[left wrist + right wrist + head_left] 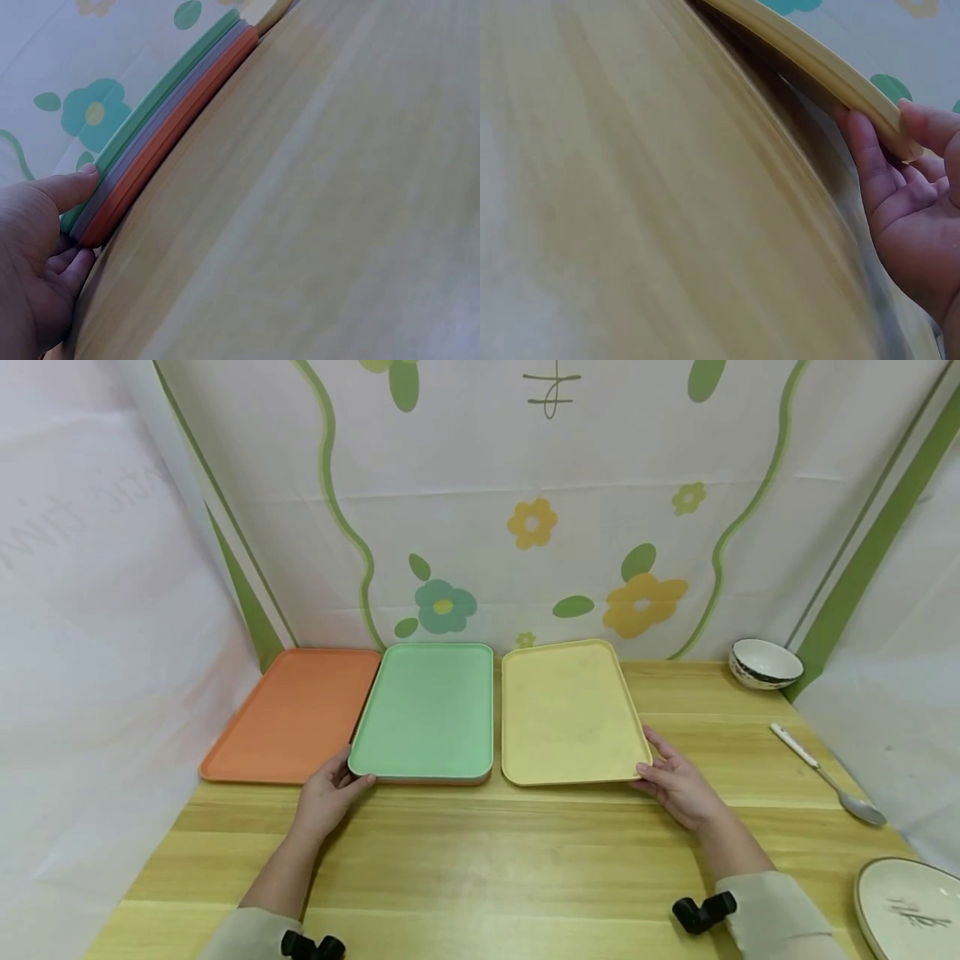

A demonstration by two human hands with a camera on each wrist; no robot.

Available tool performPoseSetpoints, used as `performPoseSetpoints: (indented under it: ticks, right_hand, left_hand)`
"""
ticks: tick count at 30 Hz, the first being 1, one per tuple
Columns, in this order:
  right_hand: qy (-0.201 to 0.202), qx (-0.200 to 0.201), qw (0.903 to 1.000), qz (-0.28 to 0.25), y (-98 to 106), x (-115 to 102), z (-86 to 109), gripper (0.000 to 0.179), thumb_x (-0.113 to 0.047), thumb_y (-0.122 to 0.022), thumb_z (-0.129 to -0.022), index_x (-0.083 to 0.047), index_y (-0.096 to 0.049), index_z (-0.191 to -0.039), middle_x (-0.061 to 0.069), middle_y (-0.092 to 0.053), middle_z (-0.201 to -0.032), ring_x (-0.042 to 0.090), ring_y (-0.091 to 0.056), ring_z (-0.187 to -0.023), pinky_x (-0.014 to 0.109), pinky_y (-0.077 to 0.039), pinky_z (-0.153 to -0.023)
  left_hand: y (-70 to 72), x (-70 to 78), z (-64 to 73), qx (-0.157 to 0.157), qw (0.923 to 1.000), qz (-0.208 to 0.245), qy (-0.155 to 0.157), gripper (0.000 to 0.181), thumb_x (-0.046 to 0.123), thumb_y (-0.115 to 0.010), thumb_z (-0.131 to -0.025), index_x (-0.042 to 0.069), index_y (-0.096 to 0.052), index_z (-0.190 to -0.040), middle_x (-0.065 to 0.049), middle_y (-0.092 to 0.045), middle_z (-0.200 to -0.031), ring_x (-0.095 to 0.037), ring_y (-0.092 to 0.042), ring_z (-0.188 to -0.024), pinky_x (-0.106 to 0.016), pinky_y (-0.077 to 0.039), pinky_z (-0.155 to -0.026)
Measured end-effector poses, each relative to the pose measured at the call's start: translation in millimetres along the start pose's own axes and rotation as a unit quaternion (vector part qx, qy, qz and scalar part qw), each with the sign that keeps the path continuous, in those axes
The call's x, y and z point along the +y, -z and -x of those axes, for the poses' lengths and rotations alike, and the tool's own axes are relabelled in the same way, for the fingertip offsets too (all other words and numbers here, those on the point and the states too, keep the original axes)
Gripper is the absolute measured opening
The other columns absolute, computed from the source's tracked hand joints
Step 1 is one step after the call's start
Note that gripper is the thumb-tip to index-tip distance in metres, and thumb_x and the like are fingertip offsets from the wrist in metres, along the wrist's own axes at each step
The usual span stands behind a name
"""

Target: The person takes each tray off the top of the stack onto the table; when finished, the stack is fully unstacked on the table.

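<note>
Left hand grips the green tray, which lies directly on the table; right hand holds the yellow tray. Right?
No, the green tray isn't directly on the table: the left wrist view shows a purple tray and an orange tray under it. The left hand, right hand and yellow tray are as stated.

Lettering: faint, mostly unreadable

Side cloth, beyond and left of the left hand: pale letters, look mirrored, maybe "tic tim", rest too faint. Back cloth, far beyond and between both hands: thin line-drawn sign, cut by top edge, can't read. Plate, nearer and right of the right hand: fine dark marks, can't tell if writing.
</note>
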State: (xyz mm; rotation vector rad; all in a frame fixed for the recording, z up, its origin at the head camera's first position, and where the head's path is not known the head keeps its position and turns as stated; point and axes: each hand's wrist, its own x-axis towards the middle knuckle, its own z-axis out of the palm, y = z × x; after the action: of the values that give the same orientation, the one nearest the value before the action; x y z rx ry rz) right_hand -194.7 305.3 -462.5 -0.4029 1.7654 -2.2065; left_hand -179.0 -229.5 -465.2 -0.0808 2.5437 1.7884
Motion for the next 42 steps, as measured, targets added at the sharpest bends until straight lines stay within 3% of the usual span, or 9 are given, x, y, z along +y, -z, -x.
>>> performPoseSetpoints:
  ticks: [10,13,18,22,27,31,35,38,42]
  right_hand:
    - [-0.048,0.005,0.9951,0.086,-0.5,5.8,-9.0,0.083,-0.006,-0.051,-0.101,-0.004,0.011,-0.156,-0.003,-0.06,-0.092,0.005,-0.061,-0.089,0.023,-0.059,-0.087]
    - [-0.066,0.022,0.9898,0.124,-2.4,4.2,-10.3,0.083,-0.008,-0.054,-0.1,-0.005,0.007,-0.157,0.002,-0.061,-0.098,0.005,-0.061,-0.089,0.022,-0.058,-0.087]
    - [-0.093,0.056,0.9707,0.214,-4.5,0.8,-11.2,0.082,-0.014,-0.06,-0.098,-0.003,-0.005,-0.158,0.03,-0.052,-0.132,0.003,-0.062,-0.096,0.017,-0.056,-0.084]
    - [-0.107,0.075,0.9539,0.27,-5.2,-0.1,-13.8,0.081,-0.018,-0.065,-0.095,-0.001,-0.014,-0.157,0.031,-0.043,-0.137,0.004,-0.055,-0.099,0.015,-0.054,-0.08]
    - [-0.111,0.083,0.9389,0.315,-5.9,0.2,-15.6,0.082,-0.021,-0.068,-0.093,0.002,-0.019,-0.155,0.028,-0.047,-0.135,0.009,-0.053,-0.098,0.015,-0.053,-0.076]
    - [-0.117,0.1,0.9206,0.359,-8.5,-2.1,-17.1,0.082,-0.03,-0.069,-0.093,0.001,-0.024,-0.154,0.026,-0.048,-0.139,0.023,-0.053,-0.11,0.022,-0.052,-0.083]
    - [-0.116,0.122,0.9021,0.397,-12.7,-7.6,-19.1,0.08,-0.039,-0.064,-0.095,-0.003,-0.025,-0.155,0.024,-0.041,-0.148,0.038,-0.046,-0.128,0.042,-0.049,-0.101]
    - [-0.095,0.121,0.9012,0.405,-18.7,-11.9,-21.9,0.075,-0.038,-0.06,-0.098,-0.004,-0.026,-0.155,0.025,-0.039,-0.149,0.043,-0.042,-0.134,0.055,-0.044,-0.108]
    - [-0.052,0.109,0.903,0.412,-31.8,-17.0,-28.2,0.071,-0.034,-0.06,-0.098,-0.001,-0.029,-0.153,0.027,-0.037,-0.15,0.044,-0.037,-0.137,0.059,-0.037,-0.113]
  left_hand:
    - [0.3,-0.7,0.9,-0.003,1.0,-0.003,0.001,0.082,0.026,-0.07,-0.092,0.002,-0.022,-0.155,-0.019,-0.026,-0.16,-0.032,-0.028,-0.148,-0.039,-0.035,-0.116]
    - [0.5,-0.6,1.2,-0.002,1.0,-0.003,0.002,0.082,0.026,-0.07,-0.092,0.002,-0.022,-0.155,-0.019,-0.027,-0.16,-0.032,-0.028,-0.148,-0.039,-0.035,-0.116]
    - [1.3,-0.9,1.3,-0.001,1.0,-0.005,0.006,0.082,0.027,-0.07,-0.092,0.004,-0.023,-0.155,-0.018,-0.027,-0.16,-0.032,-0.028,-0.148,-0.04,-0.035,-0.116]
    - [2.0,-1.2,1.7,0.001,0.9999,-0.008,0.008,0.083,0.028,-0.07,-0.092,0.004,-0.023,-0.155,-0.019,-0.027,-0.16,-0.032,-0.029,-0.147,-0.041,-0.035,-0.116]
    - [2.2,-1.6,2.9,-0.002,0.9998,-0.012,0.014,0.085,0.028,-0.07,-0.092,0.004,-0.02,-0.156,-0.019,-0.026,-0.16,-0.033,-0.028,-0.148,-0.042,-0.035,-0.116]
    - [2.1,-1.1,2.6,-0.002,0.9998,-0.015,0.015,0.085,0.029,-0.07,-0.092,0.004,-0.02,-0.156,-0.019,-0.025,-0.16,-0.033,-0.027,-0.148,-0.041,-0.035,-0.117]
    - [1.6,-0.4,2.1,-0.001,0.9997,-0.018,0.015,0.085,0.029,-0.071,-0.092,0.004,-0.021,-0.156,-0.019,-0.026,-0.16,-0.033,-0.028,-0.148,-0.041,-0.036,-0.116]
    - [1.5,-0.1,1.3,-0.001,0.9997,-0.017,0.018,0.085,0.03,-0.071,-0.091,0.004,-0.022,-0.156,-0.019,-0.026,-0.16,-0.033,-0.028,-0.148,-0.041,-0.036,-0.116]
    - [1.4,0.3,-0.3,0.002,0.9998,-0.014,0.017,0.085,0.03,-0.071,-0.091,0.004,-0.022,-0.156,-0.018,-0.026,-0.16,-0.032,-0.029,-0.148,-0.04,-0.036,-0.116]
